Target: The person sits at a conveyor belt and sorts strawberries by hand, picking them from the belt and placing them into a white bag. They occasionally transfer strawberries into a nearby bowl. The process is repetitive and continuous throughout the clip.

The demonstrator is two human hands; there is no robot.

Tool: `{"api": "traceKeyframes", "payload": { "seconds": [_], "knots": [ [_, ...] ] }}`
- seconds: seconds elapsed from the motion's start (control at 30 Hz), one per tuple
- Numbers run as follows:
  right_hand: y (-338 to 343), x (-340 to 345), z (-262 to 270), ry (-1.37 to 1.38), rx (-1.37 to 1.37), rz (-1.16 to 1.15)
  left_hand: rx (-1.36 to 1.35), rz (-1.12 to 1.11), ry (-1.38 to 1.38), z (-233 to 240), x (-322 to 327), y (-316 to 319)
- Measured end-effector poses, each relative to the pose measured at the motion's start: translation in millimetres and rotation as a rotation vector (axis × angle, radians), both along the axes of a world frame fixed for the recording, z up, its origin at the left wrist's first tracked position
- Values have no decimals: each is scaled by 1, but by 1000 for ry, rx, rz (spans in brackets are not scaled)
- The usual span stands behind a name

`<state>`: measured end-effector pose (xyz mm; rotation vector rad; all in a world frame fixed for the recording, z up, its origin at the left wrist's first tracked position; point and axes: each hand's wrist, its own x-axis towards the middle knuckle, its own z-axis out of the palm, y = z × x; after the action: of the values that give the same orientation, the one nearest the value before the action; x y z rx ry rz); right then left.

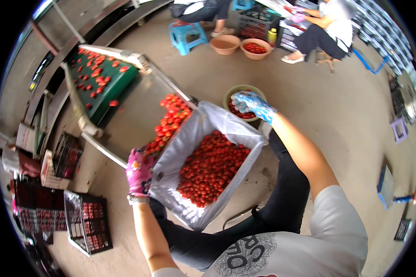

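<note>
My left hand (139, 171), in a pink flowered glove, is at the near end of a pile of small red tomatoes (171, 116) on the metal chute (135, 97); its fingers are partly hidden, so its hold is unclear. My right hand (251, 104), in a blue patterned glove, is over a pale green bowl (261, 92) with red tomatoes in it; whether it holds any is unclear. Between my arms stands a crate lined with grey plastic (211, 116), with many small red tomatoes (213, 166) inside. More tomatoes lie on the green conveyor belt (116, 81).
Two people sit at the top, near a blue stool (187, 36), two orange basins (225, 45) and black crates (254, 22). Filled crates (90, 225) stand at lower left. A blue-framed object (385, 187) is at right.
</note>
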<state>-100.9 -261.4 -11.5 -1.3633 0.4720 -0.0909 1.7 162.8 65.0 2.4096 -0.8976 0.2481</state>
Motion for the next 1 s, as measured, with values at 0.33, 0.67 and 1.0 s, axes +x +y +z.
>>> {"api": "traceKeyframes", "payload": {
  "seconds": [0.33, 0.67, 1.0],
  "knots": [
    [142, -44, 35, -285, -1144, 516, 360, -121, 89, -38, -41, -10],
    [169, -45, 16, -121, -1143, 797, 549, -436, 150, -51, -85, -28],
    [179, -52, 29, -23, -1148, 888, 696, -219, 222, -44, -64, -48]
  ]
}}
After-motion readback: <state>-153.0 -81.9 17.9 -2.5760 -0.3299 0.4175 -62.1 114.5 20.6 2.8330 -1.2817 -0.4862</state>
